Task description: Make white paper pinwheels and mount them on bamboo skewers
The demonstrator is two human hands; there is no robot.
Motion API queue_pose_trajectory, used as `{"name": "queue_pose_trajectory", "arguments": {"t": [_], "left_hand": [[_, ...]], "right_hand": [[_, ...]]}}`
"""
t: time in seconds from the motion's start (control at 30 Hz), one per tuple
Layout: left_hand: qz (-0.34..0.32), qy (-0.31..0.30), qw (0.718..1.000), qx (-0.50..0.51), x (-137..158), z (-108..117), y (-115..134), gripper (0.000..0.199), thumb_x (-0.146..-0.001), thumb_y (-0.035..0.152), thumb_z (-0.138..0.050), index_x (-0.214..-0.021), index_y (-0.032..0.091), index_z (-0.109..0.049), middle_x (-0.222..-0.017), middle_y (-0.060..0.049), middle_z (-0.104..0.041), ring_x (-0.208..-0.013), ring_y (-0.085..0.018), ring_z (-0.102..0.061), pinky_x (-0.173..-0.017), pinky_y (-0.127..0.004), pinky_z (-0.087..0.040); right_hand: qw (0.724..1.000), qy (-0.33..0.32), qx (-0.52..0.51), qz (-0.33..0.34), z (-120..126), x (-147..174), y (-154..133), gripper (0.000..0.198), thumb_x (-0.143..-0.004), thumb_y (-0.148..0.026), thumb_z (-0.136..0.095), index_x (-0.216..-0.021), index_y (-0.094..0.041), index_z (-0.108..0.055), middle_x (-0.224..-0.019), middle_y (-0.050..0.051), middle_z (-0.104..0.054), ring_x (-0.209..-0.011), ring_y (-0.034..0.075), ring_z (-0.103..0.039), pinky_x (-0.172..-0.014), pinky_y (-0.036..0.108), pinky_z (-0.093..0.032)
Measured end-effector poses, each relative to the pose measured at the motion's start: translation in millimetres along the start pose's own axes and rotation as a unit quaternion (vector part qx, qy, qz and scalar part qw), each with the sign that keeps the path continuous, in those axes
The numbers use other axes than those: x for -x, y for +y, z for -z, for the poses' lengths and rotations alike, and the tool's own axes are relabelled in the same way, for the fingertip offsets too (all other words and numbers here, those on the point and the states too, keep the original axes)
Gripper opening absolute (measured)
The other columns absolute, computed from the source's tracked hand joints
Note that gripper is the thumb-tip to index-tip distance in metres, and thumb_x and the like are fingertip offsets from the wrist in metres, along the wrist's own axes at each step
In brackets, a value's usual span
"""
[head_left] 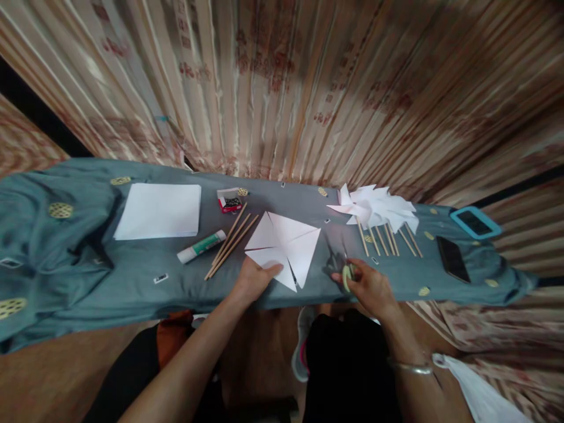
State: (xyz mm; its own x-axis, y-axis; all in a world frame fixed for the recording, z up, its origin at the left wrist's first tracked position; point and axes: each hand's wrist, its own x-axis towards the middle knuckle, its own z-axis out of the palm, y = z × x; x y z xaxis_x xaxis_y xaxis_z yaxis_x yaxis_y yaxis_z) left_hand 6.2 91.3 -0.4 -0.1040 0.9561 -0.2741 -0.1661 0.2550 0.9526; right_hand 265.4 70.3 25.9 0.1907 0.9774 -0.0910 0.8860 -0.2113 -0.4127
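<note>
A square of white paper, slit from its corners toward the middle, lies in front of me at a slant. My left hand grips its near-left edge, thumb on top and the other fingers hidden underneath. To the right of the paper, my right hand is closed around the green handles of a pair of scissors. Their blades point away from me, apart from the paper. Beyond that hand lies a pile of white paper pinwheels with wooden sticks pointing toward me.
On the left are a stack of white paper, a glue stick, several loose wooden sticks and a small red open box of dark bits. A black phone and a blue-framed device lie at the right. A pleated curtain hangs behind.
</note>
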Motion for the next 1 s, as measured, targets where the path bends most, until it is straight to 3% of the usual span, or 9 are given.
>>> {"name": "queue_pose_trajectory", "arguments": {"t": [0.07,0.17,0.3,0.47,0.63,0.73,0.87,1.0], "left_hand": [[0.011,-0.016,1.000,0.001,0.5,-4.1,-3.5,0.025,-0.055,0.009,-0.070,-0.078,0.017,-0.066,-0.082,-0.004,-0.074,-0.078,-0.021,-0.068,-0.081,-0.035,-0.055],[0.027,-0.035,0.999,0.002,-0.9,-8.7,-9.1,0.027,-0.056,0.009,-0.071,-0.082,0.016,-0.066,-0.076,-0.002,-0.072,-0.070,-0.019,-0.066,-0.071,-0.031,-0.054],[0.024,-0.046,0.999,0.013,-4.4,-10.3,-15.9,0.045,-0.059,0.008,-0.070,-0.103,0.013,-0.064,-0.075,0.000,-0.071,-0.066,-0.015,-0.065,-0.066,-0.026,-0.052],[0.005,-0.055,0.998,-0.002,-4.8,-5.5,-13.9,0.064,-0.063,0.009,-0.069,-0.125,0.015,-0.054,-0.086,-0.002,-0.072,-0.076,-0.017,-0.068,-0.074,-0.029,-0.054],[-0.021,-0.057,0.998,-0.034,-3.5,4.8,-3.9,0.083,-0.070,0.021,-0.069,-0.144,0.017,-0.031,-0.103,-0.008,-0.072,-0.079,-0.021,-0.069,-0.074,-0.035,-0.056],[-0.071,-0.034,0.995,-0.066,-5.2,14.4,-3.0,0.091,-0.072,0.026,-0.069,-0.149,0.017,-0.021,-0.120,-0.013,-0.066,-0.096,-0.023,-0.068,-0.085,-0.038,-0.055],[-0.129,-0.013,0.984,-0.122,-8.1,30.1,-9.5,0.088,-0.074,0.028,-0.067,-0.149,0.017,-0.022,-0.143,-0.017,-0.047,-0.128,-0.027,-0.051,-0.102,-0.042,-0.046],[-0.193,-0.009,0.955,-0.227,-7.4,43.0,-12.2,0.065,-0.078,0.025,-0.061,-0.140,0.018,-0.041,-0.144,-0.014,-0.048,-0.135,-0.027,-0.043,-0.112,-0.046,-0.035]], "right_hand": [[0.995,0.048,0.088,0.009,-3.8,-6.1,1.7,0.047,-0.076,-0.045,-0.066,-0.113,-0.017,-0.063,-0.081,0.008,-0.074,-0.077,0.027,-0.070,-0.065,0.033,-0.049],[0.986,0.071,0.143,0.037,-10.6,-13.2,2.2,0.048,-0.080,-0.039,-0.064,-0.121,-0.015,-0.057,-0.090,0.011,-0.075,-0.080,0.027,-0.071,-0.068,0.033,-0.051],[0.979,0.093,0.172,0.054,-21.3,-21.8,1.8,0.045,-0.084,-0.033,-0.061,-0.123,-0.012,-0.055,-0.093,0.012,-0.075,-0.082,0.027,-0.071,-0.071,0.033,-0.051],[0.970,0.144,0.175,0.092,-33.9,-34.5,2.0,0.041,-0.086,-0.035,-0.057,-0.121,-0.013,-0.054,-0.097,0.014,-0.074,-0.084,0.026,-0.070,-0.073,0.033,-0.051],[0.963,0.169,0.174,0.119,-41.4,-45.7,2.4,0.042,-0.089,-0.035,-0.051,-0.123,-0.011,-0.054,-0.095,0.015,-0.074,-0.083,0.027,-0.068,-0.071,0.034,-0.049],[0.961,0.179,0.173,0.121,-42.5,-52.1,1.5,0.039,-0.090,-0.036,-0.048,-0.120,-0.013,-0.057,-0.093,0.014,-0.073,-0.082,0.027,-0.067,-0.071,0.034,-0.048],[0.964,0.168,0.162,0.130,-42.5,-60.9,-0.9,0.036,-0.090,-0.035,-0.046,-0.116,-0.014,-0.061,-0.094,0.014,-0.072,-0.085,0.028,-0.064,-0.074,0.036,-0.048],[0.967,0.160,0.137,0.144,-44.2,-67.0,-6.8,0.036,-0.091,-0.030,-0.043,-0.117,-0.012,-0.061,-0.106,0.017,-0.070,-0.094,0.030,-0.061,-0.083,0.040,-0.048]]}}
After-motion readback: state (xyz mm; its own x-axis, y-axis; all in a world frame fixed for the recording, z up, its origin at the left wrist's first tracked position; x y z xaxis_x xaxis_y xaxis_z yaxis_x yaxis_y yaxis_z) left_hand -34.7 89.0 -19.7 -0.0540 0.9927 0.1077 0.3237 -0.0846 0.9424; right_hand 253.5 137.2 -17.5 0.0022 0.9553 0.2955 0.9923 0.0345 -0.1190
